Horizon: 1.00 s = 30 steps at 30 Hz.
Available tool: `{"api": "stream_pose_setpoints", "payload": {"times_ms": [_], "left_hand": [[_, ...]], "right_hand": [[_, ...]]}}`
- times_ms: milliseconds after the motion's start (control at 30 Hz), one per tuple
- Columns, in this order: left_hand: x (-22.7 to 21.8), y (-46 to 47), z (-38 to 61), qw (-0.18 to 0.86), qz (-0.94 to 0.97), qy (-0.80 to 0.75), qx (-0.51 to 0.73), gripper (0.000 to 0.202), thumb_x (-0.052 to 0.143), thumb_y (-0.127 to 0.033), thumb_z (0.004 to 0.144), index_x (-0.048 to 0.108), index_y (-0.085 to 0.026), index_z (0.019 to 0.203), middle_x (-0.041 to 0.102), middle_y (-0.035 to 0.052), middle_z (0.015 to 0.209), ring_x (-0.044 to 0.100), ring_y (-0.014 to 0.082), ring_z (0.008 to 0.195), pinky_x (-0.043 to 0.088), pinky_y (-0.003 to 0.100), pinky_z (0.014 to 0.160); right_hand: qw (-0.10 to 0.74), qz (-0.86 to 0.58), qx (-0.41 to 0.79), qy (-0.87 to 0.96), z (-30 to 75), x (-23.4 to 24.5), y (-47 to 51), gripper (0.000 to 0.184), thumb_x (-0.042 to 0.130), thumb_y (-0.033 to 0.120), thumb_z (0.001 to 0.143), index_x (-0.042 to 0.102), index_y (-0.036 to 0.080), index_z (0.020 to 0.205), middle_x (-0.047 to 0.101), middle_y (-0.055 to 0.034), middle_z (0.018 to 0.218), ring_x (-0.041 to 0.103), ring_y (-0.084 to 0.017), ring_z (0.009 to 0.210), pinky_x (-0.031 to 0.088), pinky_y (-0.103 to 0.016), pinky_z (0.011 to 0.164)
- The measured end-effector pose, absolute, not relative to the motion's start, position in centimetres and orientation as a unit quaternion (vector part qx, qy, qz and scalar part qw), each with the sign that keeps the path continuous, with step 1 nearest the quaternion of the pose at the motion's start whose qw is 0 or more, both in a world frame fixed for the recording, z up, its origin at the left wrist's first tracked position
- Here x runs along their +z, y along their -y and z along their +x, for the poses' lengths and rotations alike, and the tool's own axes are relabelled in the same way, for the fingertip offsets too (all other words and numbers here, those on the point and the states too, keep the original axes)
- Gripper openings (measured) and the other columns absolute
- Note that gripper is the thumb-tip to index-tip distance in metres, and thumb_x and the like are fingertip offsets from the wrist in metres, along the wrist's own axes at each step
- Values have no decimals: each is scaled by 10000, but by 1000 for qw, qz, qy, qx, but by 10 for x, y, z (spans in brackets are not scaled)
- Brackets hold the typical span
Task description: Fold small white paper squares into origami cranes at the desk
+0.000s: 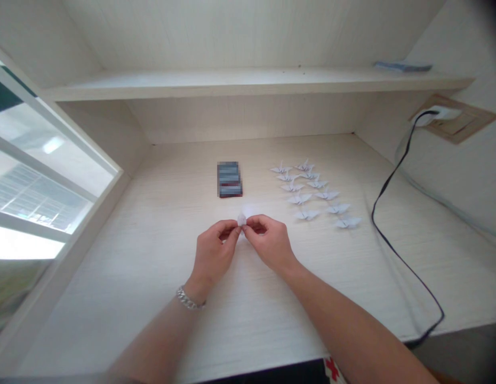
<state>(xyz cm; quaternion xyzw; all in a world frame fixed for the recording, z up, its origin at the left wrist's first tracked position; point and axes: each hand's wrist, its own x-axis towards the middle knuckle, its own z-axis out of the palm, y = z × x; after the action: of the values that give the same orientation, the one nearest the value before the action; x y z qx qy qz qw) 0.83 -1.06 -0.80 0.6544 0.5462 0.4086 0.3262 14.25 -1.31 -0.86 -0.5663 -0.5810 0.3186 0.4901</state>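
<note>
My left hand (214,249) and my right hand (269,242) meet above the middle of the pale wooden desk (152,277). Both pinch a small folded piece of white paper (241,219) between thumb and fingertips. A silver bracelet (188,300) sits on my left wrist. To the right of my hands, several small white paper cranes (312,192) lie in two rows on the desk. A small dark rectangular object (229,179), blurred, lies just beyond my hands.
A black cable (396,250) runs from a white plug (438,114) in a wall socket on the right, across the desk and over its front edge. A shelf (248,82) spans the back, with a flat bluish item (402,66) on it. A window (40,181) is at left.
</note>
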Motion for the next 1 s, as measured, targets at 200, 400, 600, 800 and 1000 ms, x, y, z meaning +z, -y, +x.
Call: {"api": "stream_pose_setpoints", "payload": {"times_ms": [200, 400, 600, 800, 1000], "left_hand": [[-5, 12, 11, 296, 662, -553, 410, 175, 571, -283, 777, 660, -172, 879, 690, 28, 841, 634, 136, 741, 499, 232, 711], [-6, 12, 10, 264, 662, -564, 417, 189, 577, -294, 774, 670, -169, 882, 699, 34, 846, 643, 138, 731, 510, 235, 699], [-9, 11, 10, 252, 668, -554, 428, 186, 579, -286, 778, 672, -180, 900, 698, 33, 855, 645, 138, 734, 516, 238, 693], [-12, 11, 9, 251, 690, -518, 439, 163, 560, -237, 796, 675, -197, 905, 685, 40, 914, 633, 149, 820, 507, 257, 757], [-14, 9, 10, 259, 705, -488, 445, 176, 541, -201, 808, 675, -202, 923, 665, 48, 966, 618, 151, 884, 493, 274, 823]], "right_hand": [[499, -561, 313, 582, 142, -8, 14, 90, 580, 170, 711, 661, 176, 750, 680, -11, 699, 635, -141, 651, 507, -234, 650], [511, -543, 334, 576, 140, -10, 16, 143, 565, 199, 751, 686, 176, 822, 701, -26, 774, 652, -151, 698, 517, -247, 694], [511, -544, 323, 582, 139, -11, 16, 169, 567, 215, 767, 702, 194, 865, 711, -25, 817, 658, -158, 715, 518, -255, 696], [525, -534, 321, 580, 140, -10, 16, 171, 568, 238, 784, 709, 219, 880, 717, -16, 856, 663, -160, 757, 515, -258, 715], [536, -532, 321, 572, 141, -13, 14, 161, 585, 241, 777, 712, 223, 875, 718, -17, 862, 662, -159, 773, 511, -258, 737]]}}
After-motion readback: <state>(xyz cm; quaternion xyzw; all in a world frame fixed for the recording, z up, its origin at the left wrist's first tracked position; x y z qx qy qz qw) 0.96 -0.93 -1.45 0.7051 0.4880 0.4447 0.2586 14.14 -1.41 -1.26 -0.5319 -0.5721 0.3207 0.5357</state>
